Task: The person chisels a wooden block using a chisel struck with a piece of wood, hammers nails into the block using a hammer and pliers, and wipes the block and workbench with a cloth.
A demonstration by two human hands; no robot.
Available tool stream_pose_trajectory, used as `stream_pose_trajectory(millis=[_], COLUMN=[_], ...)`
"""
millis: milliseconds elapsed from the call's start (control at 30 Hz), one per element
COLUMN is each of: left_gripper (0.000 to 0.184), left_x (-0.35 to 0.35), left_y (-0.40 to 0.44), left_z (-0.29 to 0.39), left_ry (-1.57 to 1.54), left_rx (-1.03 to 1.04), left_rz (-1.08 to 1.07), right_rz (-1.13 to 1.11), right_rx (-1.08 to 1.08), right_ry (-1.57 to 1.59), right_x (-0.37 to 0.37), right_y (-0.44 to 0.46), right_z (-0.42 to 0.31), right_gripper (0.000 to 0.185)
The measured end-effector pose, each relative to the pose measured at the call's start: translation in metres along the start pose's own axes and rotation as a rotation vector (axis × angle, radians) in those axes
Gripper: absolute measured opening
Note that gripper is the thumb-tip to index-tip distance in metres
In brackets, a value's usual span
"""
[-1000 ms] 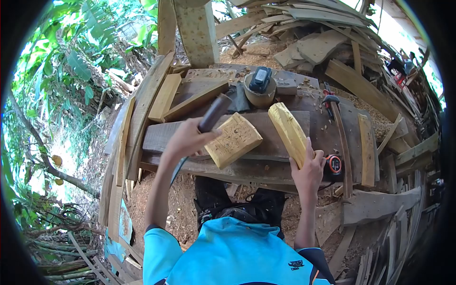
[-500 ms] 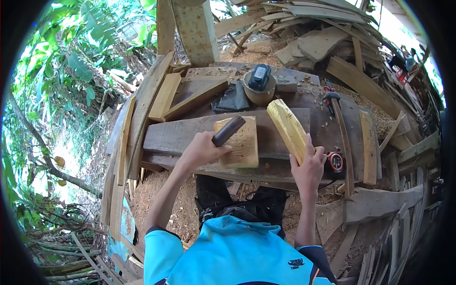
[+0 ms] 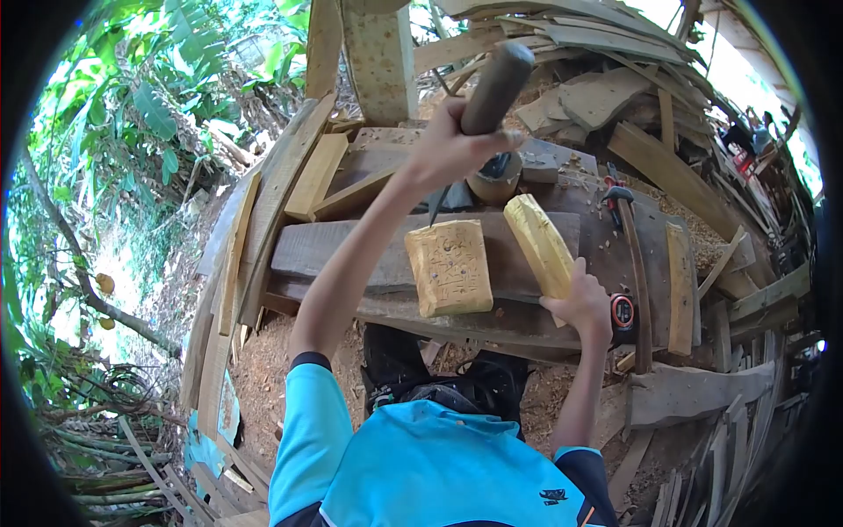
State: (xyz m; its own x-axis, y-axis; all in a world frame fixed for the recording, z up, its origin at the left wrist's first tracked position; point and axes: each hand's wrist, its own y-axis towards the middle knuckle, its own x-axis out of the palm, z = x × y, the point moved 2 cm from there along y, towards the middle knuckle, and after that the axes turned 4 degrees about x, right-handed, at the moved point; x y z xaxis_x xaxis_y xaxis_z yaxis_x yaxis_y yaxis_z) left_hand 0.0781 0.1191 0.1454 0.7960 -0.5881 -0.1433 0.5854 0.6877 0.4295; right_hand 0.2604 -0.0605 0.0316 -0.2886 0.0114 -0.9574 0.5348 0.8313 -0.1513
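Note:
My left hand (image 3: 457,145) is raised over the bench, closed around the dark handle of a bladed tool (image 3: 499,86). The handle points up toward the camera; a thin dark blade shows below the hand, most of it hidden. Beneath it, a squarish wood block (image 3: 450,268) with cut marks lies on a thick plank (image 3: 342,249). My right hand (image 3: 583,303) grips the near end of a yellow wood piece (image 3: 537,241), rough at its far end and slanting away to the left. The block and the yellow piece lie apart.
A tape measure (image 3: 622,310) sits right of my right hand. Beyond it lie a long wooden strip (image 3: 634,281) and a red-and-black tool (image 3: 615,191). A round container (image 3: 496,186) stands behind, partly hidden by my hand. Boards (image 3: 316,176) line the left; scrap wood (image 3: 606,92) is piled behind.
My left hand has lifted up and away from the block with the dark-handled tool, uncovering the block's face. My right hand still holds the yellow wood piece in nearly the same place.

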Motion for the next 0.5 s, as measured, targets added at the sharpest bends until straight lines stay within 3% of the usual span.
stream_pose_trajectory(millis=[167,200,500], left_gripper=[0.017,0.024,0.017], left_x=[0.010,0.008,0.020], left_y=[0.008,0.008,0.005], left_z=[-0.033,-0.028,-0.020], left_ry=[-0.059,-0.066,-0.195], left_rx=[-0.076,-0.140,-0.054], left_rz=[0.026,0.006,-0.029], right_rz=[-0.024,-0.008,0.094], right_rx=[-0.042,-0.051,-0.093], right_ry=[0.156,0.166,0.187], right_x=[0.003,0.004,0.018], right_y=[-0.001,-0.001,0.005], right_z=[0.010,0.011,0.015], right_gripper=[0.063,0.062,0.061])
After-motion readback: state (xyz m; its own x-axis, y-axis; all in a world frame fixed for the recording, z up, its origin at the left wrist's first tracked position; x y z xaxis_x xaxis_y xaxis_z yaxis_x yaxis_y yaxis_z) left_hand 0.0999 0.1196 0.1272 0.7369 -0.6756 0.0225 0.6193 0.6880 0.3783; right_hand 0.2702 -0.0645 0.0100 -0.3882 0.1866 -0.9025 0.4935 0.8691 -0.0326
